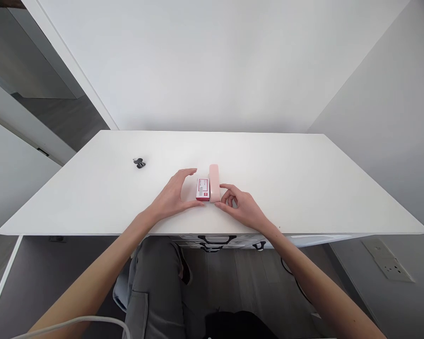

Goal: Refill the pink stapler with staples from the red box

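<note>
A small red-and-white box (202, 189) lies mid-counter (304, 188), touching a pink stapler (214, 182). The left hand (173, 195) is cupped around the box, grip released; the right hand (242, 205) is loosely curled beside the stapler, nothing grasped. The box is best steadied before it is lifted.

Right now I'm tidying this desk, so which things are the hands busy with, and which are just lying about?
In hand:
- red and white small box, by the left hand
- pink stapler, by the right hand

Lying about:
- small black clip, far left on the white table
</note>
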Demonstrator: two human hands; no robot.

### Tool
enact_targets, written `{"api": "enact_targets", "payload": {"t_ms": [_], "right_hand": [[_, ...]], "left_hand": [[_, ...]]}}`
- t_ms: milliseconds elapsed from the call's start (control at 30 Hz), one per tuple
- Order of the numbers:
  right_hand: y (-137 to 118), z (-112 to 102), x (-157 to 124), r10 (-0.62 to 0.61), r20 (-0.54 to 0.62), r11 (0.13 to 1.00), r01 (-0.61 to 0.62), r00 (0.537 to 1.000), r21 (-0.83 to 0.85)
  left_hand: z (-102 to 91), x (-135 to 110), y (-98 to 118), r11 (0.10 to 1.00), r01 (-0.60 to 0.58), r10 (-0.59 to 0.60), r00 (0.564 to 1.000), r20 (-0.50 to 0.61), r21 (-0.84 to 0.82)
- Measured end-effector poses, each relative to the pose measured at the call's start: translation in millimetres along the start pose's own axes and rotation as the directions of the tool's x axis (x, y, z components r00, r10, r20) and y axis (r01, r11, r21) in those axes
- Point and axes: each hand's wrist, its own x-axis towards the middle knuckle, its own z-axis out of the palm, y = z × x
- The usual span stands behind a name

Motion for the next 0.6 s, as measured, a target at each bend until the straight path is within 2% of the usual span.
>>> {"api": "enact_targets", "payload": {"t_ms": [267,433,533,600], "right_hand": [[-0.7,-0.3,-0.7,-0.001,0.001,1.000,0.001,1.000,-0.004],[-1.5,-0.2,-1.2,0.010,0.000,1.000,-0.010,1.000,0.011],[-1.8,0.0,-1.4,0.013,0.000,1.000,-0.013,1.000,0.017],[-2.4,0.0,-1.4,0.022,-0.005,0.999,-0.022,1.000,0.027]], "left_hand": [[9.1,3.3,-3.4,1.000,-0.006,0.007,1.000,-0.030,0.023],[6.5,0.6,-6.3,0.998,-0.042,0.045,0.997,-0.060,0.044],[-3.2,-2.1,-21.4,0.995,-0.002,0.023,0.978,-0.210,0.101],[-13.9,-2.9,-38.6,0.978,0.105,-0.032,0.928,-0.370,0.181]]}}
